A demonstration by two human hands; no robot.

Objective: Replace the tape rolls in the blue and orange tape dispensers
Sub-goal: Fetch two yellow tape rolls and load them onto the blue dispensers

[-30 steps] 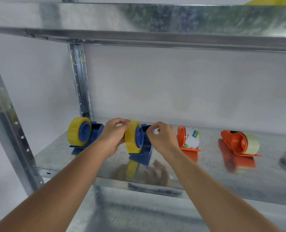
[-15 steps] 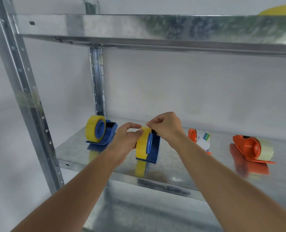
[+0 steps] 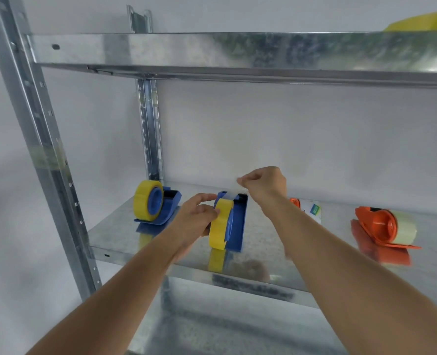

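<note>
Two blue tape dispensers stand on the metal shelf (image 3: 263, 252), each loaded with a yellow roll. My left hand (image 3: 194, 216) grips the yellow roll (image 3: 220, 224) of the middle blue dispenser (image 3: 238, 224). My right hand (image 3: 263, 188) is raised above that dispenser's far end, pinching a clear strip of tape (image 3: 231, 190) pulled up from the roll. The other blue dispenser (image 3: 156, 203) sits untouched to the left. An orange dispenser (image 3: 381, 229) with a clear roll stands at the right. A second orange dispenser (image 3: 307, 208) with a white labelled roll is partly hidden behind my right forearm.
An upper shelf (image 3: 238, 55) overhangs the work area, with something yellow (image 3: 427, 20) on top at the right. Perforated metal uprights (image 3: 43, 149) rise at the left. A lower shelf (image 3: 225, 329) lies beneath. A grey wall closes the back.
My right hand rose from the top of the roll and drew a clear strip of tape upward. My left hand stayed on the yellow roll. The view shifted, so the shelf sits lower in frame.
</note>
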